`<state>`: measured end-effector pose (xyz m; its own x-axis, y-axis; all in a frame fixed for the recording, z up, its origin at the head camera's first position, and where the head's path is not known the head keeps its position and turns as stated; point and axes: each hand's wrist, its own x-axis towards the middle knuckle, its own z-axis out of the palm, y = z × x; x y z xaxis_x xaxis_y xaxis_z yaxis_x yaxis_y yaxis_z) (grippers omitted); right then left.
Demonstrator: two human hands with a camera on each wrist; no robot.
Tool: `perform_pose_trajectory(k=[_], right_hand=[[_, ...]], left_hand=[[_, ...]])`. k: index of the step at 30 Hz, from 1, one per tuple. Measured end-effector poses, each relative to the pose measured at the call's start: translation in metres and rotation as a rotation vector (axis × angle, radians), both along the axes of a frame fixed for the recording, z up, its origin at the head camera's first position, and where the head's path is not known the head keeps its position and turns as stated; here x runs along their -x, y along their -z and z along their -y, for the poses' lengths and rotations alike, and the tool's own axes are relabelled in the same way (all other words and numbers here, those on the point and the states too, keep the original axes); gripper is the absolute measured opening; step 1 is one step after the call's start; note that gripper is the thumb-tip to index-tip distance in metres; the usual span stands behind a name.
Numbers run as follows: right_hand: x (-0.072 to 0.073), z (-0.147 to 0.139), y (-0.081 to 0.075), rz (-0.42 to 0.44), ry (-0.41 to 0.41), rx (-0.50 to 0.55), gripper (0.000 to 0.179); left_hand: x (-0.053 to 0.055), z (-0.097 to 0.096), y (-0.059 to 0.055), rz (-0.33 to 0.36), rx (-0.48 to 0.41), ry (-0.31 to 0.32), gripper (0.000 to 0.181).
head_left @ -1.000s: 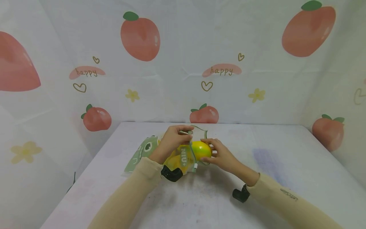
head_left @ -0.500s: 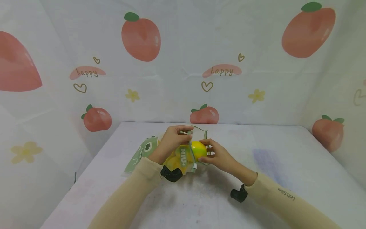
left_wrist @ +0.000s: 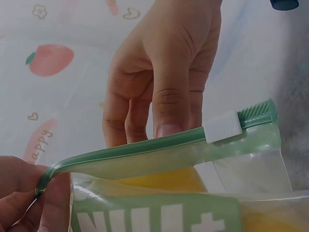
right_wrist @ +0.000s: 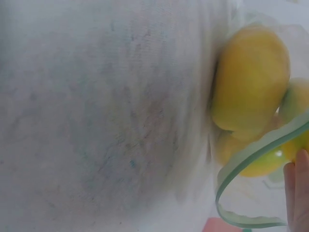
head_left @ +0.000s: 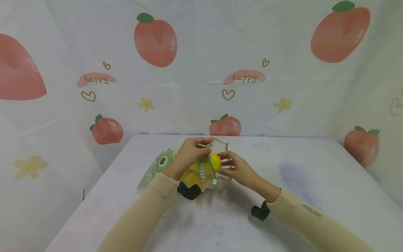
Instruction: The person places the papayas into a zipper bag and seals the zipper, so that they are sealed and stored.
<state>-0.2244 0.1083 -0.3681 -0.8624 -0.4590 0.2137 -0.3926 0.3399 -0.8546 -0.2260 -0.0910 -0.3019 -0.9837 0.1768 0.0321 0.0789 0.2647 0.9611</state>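
Observation:
A clear zip bag (head_left: 202,171) with green print and a green slider edge lies on its side, its mouth to the right. My left hand (head_left: 190,154) pinches the upper edge of the mouth; in the left wrist view its fingertips (left_wrist: 55,193) grip the green zip strip. At the mouth, my right hand (head_left: 236,168) holds the outer end of a yellow mango (head_left: 216,162) between fingertips and thumb, most of the fruit behind the bag's edge. Deeper in the bag lie several more mangoes, one large one (right_wrist: 253,79) plain in the right wrist view.
The bag rests on a white, faintly stained table (head_left: 220,224). Behind the table hangs a white cloth (head_left: 195,45) printed with peaches. A white zip slider (left_wrist: 222,126) sits near one end of the strip. Black wrist cameras (head_left: 189,191) are strapped to both wrists.
My right hand has moved left, and the mango has gone further into the bag with it, so less of it shows outside the edge. My left hand has stayed in place.

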Motion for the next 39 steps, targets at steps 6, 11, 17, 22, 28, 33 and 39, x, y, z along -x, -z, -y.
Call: perform_pose_trajectory(k=[6,11,17,22,28,33,39], right_hand=[[0.001,0.004,-0.002,-0.024,-0.013,0.003,0.050],[-0.001,0.008,-0.008,-0.039,-0.019,-0.005,0.050],[0.004,0.009,-0.006,-0.047,-0.028,0.007,0.048],[0.004,0.011,-0.007,-0.071,-0.014,-0.007,0.041],[0.004,0.010,-0.008,-0.056,0.011,-0.032,0.036],[0.004,0.007,-0.009,-0.048,0.024,-0.034,0.035],[0.004,0.004,-0.009,-0.039,0.035,-0.037,0.035]], left_hand=[[0.000,0.000,-0.002,-0.004,-0.003,0.002,0.033],[0.000,0.002,-0.003,-0.003,0.002,0.017,0.035],[-0.001,0.003,-0.004,-0.011,0.001,0.027,0.035],[-0.001,0.003,-0.004,-0.016,0.008,0.022,0.036],[-0.001,0.004,-0.004,-0.014,0.008,0.019,0.036],[0.000,0.004,-0.004,-0.012,0.012,0.011,0.035],[0.000,0.004,-0.004,-0.017,0.025,0.005,0.035]])
